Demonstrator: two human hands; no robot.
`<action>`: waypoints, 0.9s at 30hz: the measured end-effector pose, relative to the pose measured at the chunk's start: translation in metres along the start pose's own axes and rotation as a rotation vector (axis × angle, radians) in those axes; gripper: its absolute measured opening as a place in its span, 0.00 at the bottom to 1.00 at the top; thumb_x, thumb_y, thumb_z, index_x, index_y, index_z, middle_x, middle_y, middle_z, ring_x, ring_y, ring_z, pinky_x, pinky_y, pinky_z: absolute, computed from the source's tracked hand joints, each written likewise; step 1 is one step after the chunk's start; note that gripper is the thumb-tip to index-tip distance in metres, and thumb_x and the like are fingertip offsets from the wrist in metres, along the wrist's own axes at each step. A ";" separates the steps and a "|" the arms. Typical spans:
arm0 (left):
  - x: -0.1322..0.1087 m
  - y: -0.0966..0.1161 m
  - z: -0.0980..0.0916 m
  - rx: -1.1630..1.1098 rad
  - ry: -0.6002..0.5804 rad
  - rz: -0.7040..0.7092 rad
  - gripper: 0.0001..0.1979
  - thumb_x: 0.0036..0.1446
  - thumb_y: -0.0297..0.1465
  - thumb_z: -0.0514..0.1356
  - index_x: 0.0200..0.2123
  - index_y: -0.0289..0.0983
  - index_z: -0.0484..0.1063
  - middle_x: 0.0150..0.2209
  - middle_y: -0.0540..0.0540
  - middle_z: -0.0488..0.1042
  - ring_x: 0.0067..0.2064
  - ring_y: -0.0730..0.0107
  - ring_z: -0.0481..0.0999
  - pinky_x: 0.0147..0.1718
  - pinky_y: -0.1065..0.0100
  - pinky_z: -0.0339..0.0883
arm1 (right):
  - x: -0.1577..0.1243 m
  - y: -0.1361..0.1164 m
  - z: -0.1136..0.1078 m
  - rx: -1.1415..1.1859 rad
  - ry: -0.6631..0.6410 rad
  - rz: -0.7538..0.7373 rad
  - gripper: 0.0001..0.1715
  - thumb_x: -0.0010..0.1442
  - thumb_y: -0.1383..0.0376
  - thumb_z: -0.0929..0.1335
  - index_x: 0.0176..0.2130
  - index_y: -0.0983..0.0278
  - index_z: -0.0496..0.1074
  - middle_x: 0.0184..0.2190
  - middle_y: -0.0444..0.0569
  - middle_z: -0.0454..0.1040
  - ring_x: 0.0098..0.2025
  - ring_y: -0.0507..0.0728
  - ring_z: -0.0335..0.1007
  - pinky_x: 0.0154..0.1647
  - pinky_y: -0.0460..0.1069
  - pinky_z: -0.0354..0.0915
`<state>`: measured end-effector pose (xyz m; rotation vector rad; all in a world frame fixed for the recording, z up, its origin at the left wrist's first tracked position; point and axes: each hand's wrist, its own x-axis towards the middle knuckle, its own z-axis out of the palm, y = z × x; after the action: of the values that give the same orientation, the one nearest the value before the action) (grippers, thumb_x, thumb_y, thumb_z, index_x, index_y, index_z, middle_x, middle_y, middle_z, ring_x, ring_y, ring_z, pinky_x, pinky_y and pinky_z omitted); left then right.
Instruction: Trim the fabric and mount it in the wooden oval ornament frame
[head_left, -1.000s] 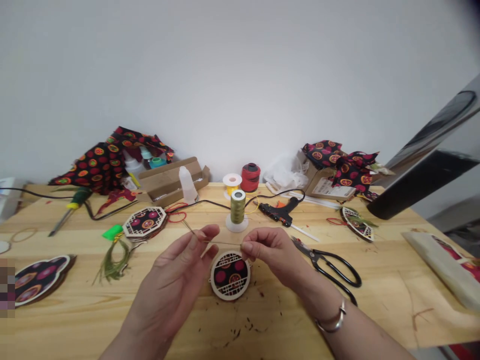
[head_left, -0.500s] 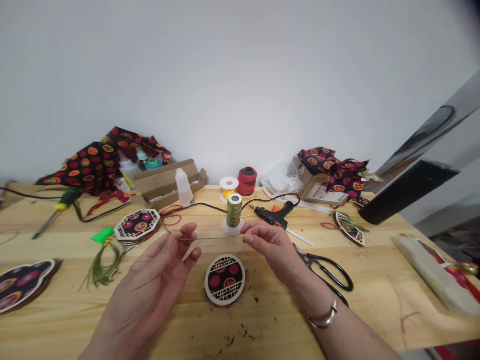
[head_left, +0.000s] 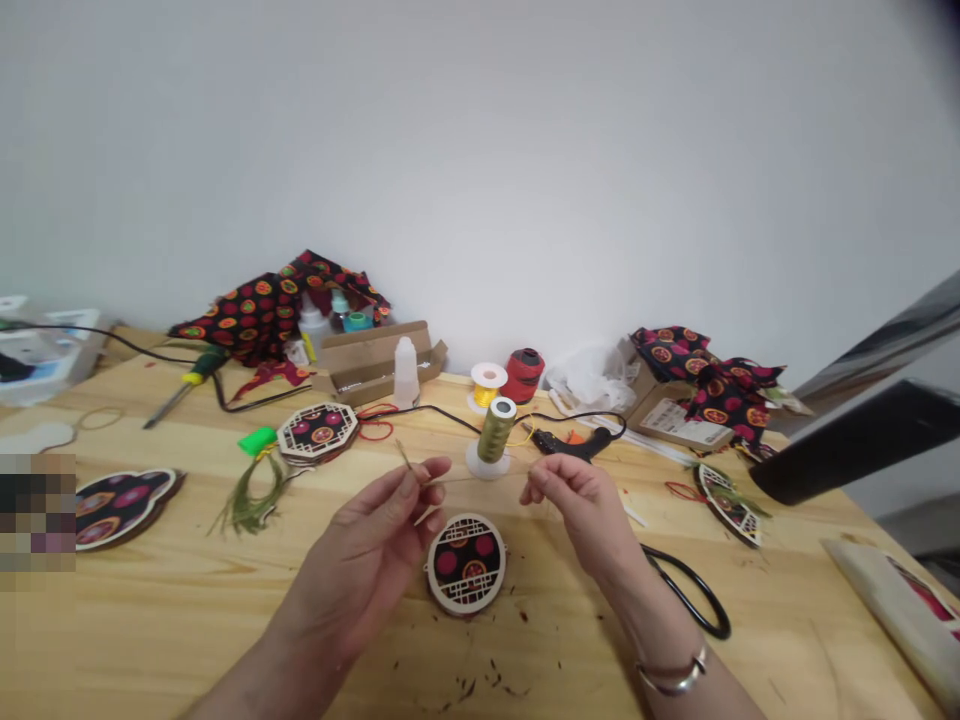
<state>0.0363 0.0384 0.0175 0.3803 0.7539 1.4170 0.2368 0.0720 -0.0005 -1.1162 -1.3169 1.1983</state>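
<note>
Both hands shift rightward across the tabletop, closer together than half a second ago

Compared with the previous frame, the left hand (head_left: 375, 530) now sits nearer the round ornament (head_left: 466, 565), and the right hand (head_left: 581, 500) has moved a little away from it, covering the blades of the scissors (head_left: 697, 600). The gap between the two hands is narrower.

Thumb and fingers of the left hand are pinched on a thin olive thread (head_left: 404, 454), with loose strands standing up above the fingertips. The thread runs across to the right hand, whose thumb and fingertips are closed together at its other end. It hangs in the air above the tabletop (head_left: 187, 620), beyond the round ornament, which lies flat with its patterned cloth face up.

Behind the hands, an olive spool (head_left: 495, 432) stands on a white round base. Farther back are a yellow spool (head_left: 489, 390) and a red spool (head_left: 525, 376), side by side. Beyond the right hand lies a black glue gun (head_left: 577, 443), partly hidden. Left of the olive spool, an octagonal ornament (head_left: 319, 435) lies near a green tassel (head_left: 251, 497). Dark scraps dot the wood in front of the round ornament.
</note>
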 end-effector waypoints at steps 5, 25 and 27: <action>-0.002 0.000 -0.002 -0.018 -0.043 -0.041 0.07 0.47 0.25 0.69 0.32 0.29 0.80 0.31 0.45 0.75 0.29 0.75 0.69 0.25 0.76 0.70 | -0.003 -0.003 -0.001 -0.038 0.042 -0.117 0.12 0.58 0.59 0.67 0.27 0.63 0.70 0.24 0.45 0.73 0.30 0.54 0.67 0.38 0.50 0.62; 0.004 0.052 -0.061 0.666 0.170 0.141 0.09 0.44 0.33 0.70 0.29 0.34 0.82 0.28 0.42 0.81 0.19 0.77 0.67 0.15 0.78 0.56 | -0.016 -0.011 0.013 -0.579 -0.032 -0.661 0.12 0.60 0.74 0.63 0.30 0.60 0.69 0.26 0.45 0.73 0.37 0.57 0.61 0.42 0.55 0.61; 0.004 0.073 -0.064 1.091 0.219 0.211 0.07 0.43 0.32 0.70 0.29 0.38 0.83 0.19 0.49 0.77 0.16 0.75 0.65 0.15 0.76 0.53 | -0.017 -0.013 0.014 -0.594 -0.064 -0.699 0.12 0.60 0.75 0.64 0.30 0.60 0.69 0.25 0.44 0.74 0.34 0.56 0.62 0.43 0.55 0.61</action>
<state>-0.0612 0.0402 0.0183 1.1755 1.6862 1.1310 0.2236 0.0530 0.0109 -0.8775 -1.9660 0.3296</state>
